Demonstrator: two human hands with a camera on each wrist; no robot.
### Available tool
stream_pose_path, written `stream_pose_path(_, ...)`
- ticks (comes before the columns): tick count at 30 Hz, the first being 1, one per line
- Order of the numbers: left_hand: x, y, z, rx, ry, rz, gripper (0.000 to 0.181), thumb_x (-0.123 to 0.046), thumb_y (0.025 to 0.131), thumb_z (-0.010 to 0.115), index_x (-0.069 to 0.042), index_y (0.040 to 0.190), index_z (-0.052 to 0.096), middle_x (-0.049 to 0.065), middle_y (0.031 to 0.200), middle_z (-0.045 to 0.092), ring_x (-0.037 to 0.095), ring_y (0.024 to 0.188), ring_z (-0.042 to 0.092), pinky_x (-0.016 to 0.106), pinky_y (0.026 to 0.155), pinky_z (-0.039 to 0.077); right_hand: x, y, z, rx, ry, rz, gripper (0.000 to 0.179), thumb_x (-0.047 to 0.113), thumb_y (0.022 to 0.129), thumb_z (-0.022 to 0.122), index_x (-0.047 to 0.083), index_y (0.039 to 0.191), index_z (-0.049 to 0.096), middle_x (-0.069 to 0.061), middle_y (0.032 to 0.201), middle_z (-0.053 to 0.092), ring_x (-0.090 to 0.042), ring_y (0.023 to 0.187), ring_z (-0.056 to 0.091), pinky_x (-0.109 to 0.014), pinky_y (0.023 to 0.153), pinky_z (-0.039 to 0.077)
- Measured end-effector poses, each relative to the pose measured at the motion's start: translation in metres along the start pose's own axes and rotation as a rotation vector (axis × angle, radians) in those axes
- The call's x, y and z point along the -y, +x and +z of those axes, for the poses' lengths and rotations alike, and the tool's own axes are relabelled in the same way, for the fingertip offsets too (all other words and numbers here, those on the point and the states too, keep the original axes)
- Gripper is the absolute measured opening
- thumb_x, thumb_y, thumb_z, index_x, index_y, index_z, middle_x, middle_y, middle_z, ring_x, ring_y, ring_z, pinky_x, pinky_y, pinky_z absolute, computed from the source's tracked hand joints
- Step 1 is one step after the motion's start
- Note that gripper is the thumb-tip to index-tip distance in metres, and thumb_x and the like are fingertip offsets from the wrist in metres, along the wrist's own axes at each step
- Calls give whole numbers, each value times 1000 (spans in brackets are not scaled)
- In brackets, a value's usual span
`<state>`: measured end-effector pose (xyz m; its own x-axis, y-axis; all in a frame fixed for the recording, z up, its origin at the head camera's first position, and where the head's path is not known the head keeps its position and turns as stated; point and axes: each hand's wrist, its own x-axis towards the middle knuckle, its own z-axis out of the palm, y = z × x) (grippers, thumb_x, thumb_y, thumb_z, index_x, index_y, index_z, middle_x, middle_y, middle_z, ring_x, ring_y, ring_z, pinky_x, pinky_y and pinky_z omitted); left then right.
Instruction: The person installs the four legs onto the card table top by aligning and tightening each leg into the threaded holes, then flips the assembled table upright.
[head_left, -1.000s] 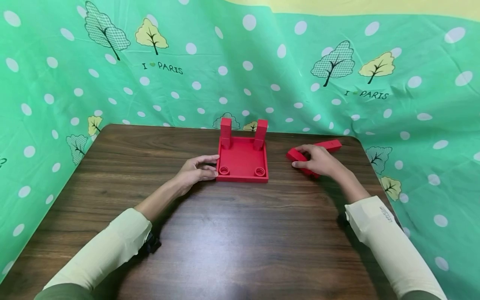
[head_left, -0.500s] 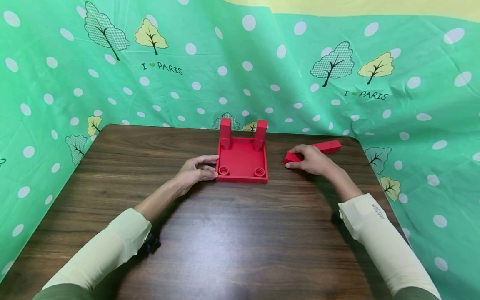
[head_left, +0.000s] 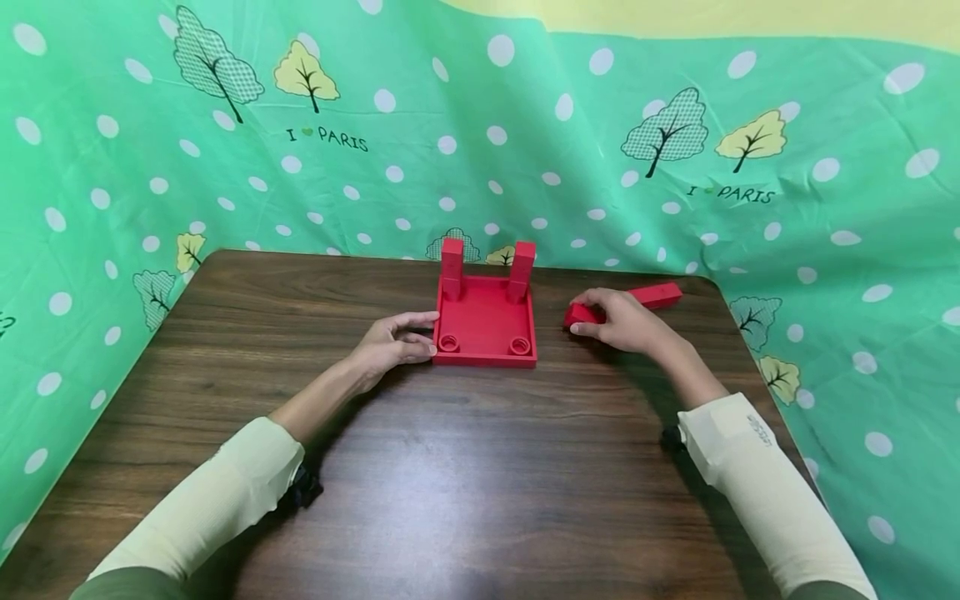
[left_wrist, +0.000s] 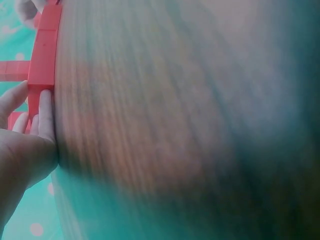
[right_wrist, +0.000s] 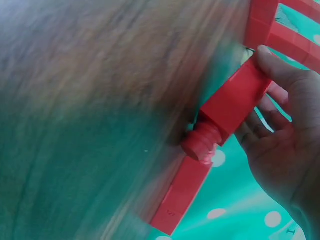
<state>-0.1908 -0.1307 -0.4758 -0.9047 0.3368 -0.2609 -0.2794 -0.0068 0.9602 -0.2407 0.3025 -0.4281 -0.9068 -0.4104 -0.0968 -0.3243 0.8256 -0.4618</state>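
Observation:
A shallow red square tray-like frame (head_left: pixel 487 312) lies on the table. Two square posts, the left one (head_left: pixel 452 258) and the right one (head_left: pixel 522 260), stand upright at its far corners. Its near corners have round threaded sockets, left (head_left: pixel 448 342) and right (head_left: pixel 519 345). Fairly straight fingers of my left hand (head_left: pixel 381 350) touch the frame's left side. To the right of the frame, my right hand (head_left: pixel 626 321) pinches a red square leg (right_wrist: pixel 237 97) between thumb and fingers. The leg's threaded end (right_wrist: pixel 201 140) points away from the thumb.
Another red leg (head_left: pixel 657 294) lies behind my right hand, near the back right of the dark wood table (head_left: pixel 450 483). A green dotted cloth (head_left: pixel 412 125) hangs just behind the table's far edge and along its sides.
My right hand has moved slightly left with the leg, whose near part has swung under the palm. Little has shifted in the last half second. My left hand and the frame stay put.

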Motion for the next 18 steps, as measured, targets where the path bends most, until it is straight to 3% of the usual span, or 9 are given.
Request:
stream_pose_path(7, -1, -1, 0, -6, 23, -5, 73, 13, 99, 74, -7, 166, 56, 25, 161, 62, 5, 104, 75, 24, 91, 69, 7, -6, -7, -46, 67, -15, 51, 22, 108, 78, 6, 154, 63, -18, 135, 72, -34, 115, 65, -53, 100, 61)
stream_pose_path(15, -2, -1, 0, -7, 8, -15, 73, 14, 99, 75, -7, 166, 56, 14, 132, 76, 6, 101, 77, 25, 91, 69, 18, -8, -10, -128, 163, -27, 50, 26, 112, 72, 4, 155, 61, -18, 136, 72, -34, 121, 67, -56, 106, 59)
stream_pose_path(18, -2, -1, 0, -5, -10, -20, 74, 15, 98, 74, -6, 166, 55, 14, 135, 73, 6, 101, 77, 25, 91, 70, 24, -10, -10, -168, 212, -14, 49, 26, 112, 73, 6, 155, 62, -16, 135, 72, -33, 121, 68, -53, 108, 59)
